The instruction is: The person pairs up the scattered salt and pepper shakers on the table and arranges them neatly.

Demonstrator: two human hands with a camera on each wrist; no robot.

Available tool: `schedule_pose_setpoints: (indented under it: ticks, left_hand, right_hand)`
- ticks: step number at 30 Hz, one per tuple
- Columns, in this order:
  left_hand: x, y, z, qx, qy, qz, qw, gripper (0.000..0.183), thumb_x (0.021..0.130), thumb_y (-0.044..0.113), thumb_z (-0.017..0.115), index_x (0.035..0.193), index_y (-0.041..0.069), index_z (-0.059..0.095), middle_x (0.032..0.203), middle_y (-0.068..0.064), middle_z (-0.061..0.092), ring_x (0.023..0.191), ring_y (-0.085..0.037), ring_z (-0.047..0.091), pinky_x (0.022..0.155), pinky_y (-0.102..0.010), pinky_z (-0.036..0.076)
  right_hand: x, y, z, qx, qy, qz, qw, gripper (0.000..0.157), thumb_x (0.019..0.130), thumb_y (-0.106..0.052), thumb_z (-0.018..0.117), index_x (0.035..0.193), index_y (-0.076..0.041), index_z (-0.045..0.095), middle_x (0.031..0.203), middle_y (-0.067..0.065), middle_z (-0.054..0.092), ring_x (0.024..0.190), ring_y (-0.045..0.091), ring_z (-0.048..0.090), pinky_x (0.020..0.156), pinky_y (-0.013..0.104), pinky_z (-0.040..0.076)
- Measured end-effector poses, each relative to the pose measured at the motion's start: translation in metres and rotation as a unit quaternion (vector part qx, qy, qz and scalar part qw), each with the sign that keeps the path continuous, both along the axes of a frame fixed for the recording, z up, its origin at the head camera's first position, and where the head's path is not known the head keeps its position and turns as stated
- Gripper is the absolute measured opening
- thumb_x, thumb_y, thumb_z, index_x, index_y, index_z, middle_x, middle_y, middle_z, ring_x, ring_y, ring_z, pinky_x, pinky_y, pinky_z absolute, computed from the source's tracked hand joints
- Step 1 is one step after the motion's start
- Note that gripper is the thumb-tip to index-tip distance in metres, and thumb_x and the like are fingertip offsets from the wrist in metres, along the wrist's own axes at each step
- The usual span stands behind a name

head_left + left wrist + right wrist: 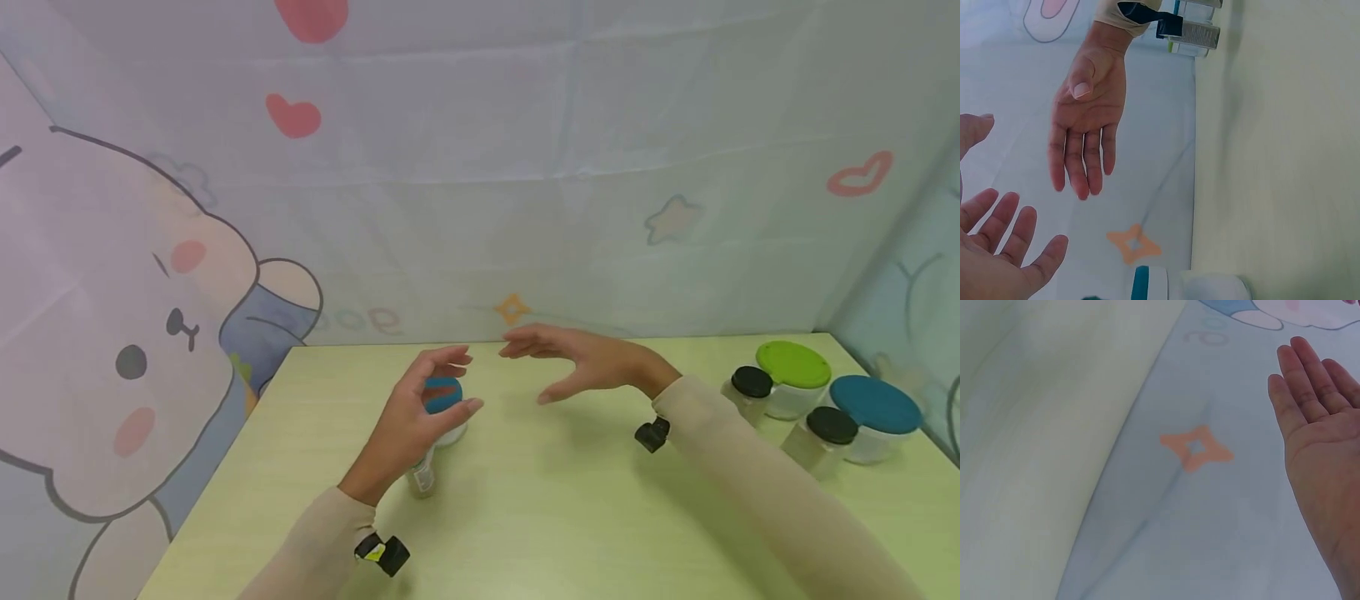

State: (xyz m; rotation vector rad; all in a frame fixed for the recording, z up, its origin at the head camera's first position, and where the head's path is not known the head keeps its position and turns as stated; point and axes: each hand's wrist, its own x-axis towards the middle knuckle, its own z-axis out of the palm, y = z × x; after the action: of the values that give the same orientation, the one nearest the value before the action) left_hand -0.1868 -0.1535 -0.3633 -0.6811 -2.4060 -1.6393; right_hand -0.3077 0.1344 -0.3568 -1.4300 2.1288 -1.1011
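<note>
The blue-lidded container (441,405) stands on the table (525,525), partly hidden behind your left hand (412,417), whose fingers curve loosely, gripping nothing. A small clear jar (423,478) sits just beside it. Your right hand (600,360) hangs above the table, fingers relaxed, gripping nothing. Farther right stand two black-lidded jars (814,448), a green-lidded tub (793,365) and a blue-lidded tub (876,405).

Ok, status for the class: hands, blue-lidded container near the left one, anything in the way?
Left hand, right hand: raised, open, empty. Blue-lidded container: on table, not held. Left hand partly blocks it from head view.
</note>
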Motion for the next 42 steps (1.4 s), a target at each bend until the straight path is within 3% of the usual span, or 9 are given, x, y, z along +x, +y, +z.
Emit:
schedule_pose_setpoints:
  ticks: [9,18,24,30,34,42]
  left_hand:
    - [-0.004,0.015,-0.001,0.009,0.008,-0.018,0.9998,0.058,0.094,0.026,0.076,0.145,0.031,0.049,0.14,0.002,0.054,0.128,-0.022,0.054,0.107,-0.047,0.048]
    - [-0.006,0.03,-0.002,0.024,0.007,-0.032,0.9992,0.057,0.093,0.028,0.076,0.143,0.035,0.05,0.141,0.0,0.054,0.129,-0.026,0.053,0.106,-0.046,0.049]
    - [-0.008,0.041,-0.005,0.028,0.006,-0.04,0.9988,0.056,0.093,0.026,0.077,0.142,0.034,0.05,0.141,0.0,0.055,0.128,-0.023,0.053,0.105,-0.044,0.049]
    - [-0.008,0.052,-0.008,0.014,-0.004,-0.039,0.9992,0.056,0.093,0.03,0.077,0.142,0.034,0.051,0.141,0.004,0.055,0.127,-0.016,0.053,0.105,-0.044,0.05]
    - [-0.01,0.06,-0.011,0.013,0.0,-0.052,0.9986,0.055,0.093,0.029,0.076,0.142,0.029,0.051,0.142,-0.002,0.054,0.128,-0.023,0.054,0.105,-0.047,0.05]
    - [-0.012,0.073,-0.019,0.01,-0.003,-0.068,0.9976,0.055,0.093,0.028,0.077,0.142,0.029,0.051,0.141,0.0,0.054,0.128,-0.021,0.053,0.105,-0.044,0.05]
  right_hand:
    - [0.009,0.03,0.009,0.008,0.01,-0.014,1.0,0.081,0.092,-0.027,0.078,0.158,-0.032,0.031,0.158,-0.002,0.042,0.145,0.016,0.041,0.12,0.049,0.032]
    - [0.02,0.059,0.019,0.025,0.023,-0.045,0.998,0.08,0.092,-0.028,0.077,0.158,-0.035,0.031,0.157,-0.008,0.042,0.144,0.013,0.042,0.119,0.043,0.035]
    - [0.026,0.078,0.018,0.028,0.043,-0.053,0.997,0.081,0.093,-0.026,0.077,0.159,-0.031,0.03,0.157,-0.005,0.043,0.144,0.014,0.043,0.118,0.05,0.036]
    - [0.031,0.099,0.013,0.037,0.055,-0.071,0.995,0.079,0.093,-0.025,0.076,0.158,-0.029,0.032,0.156,-0.002,0.044,0.144,0.015,0.043,0.116,0.038,0.039]
    - [0.033,0.115,0.014,0.045,0.064,-0.09,0.993,0.074,0.094,-0.024,0.076,0.156,-0.03,0.036,0.155,-0.003,0.046,0.142,0.013,0.044,0.115,0.039,0.04]
    - [0.035,0.145,0.012,0.036,0.067,-0.103,0.992,0.073,0.094,-0.012,0.074,0.156,-0.026,0.037,0.155,-0.001,0.046,0.142,0.011,0.045,0.113,0.025,0.04]
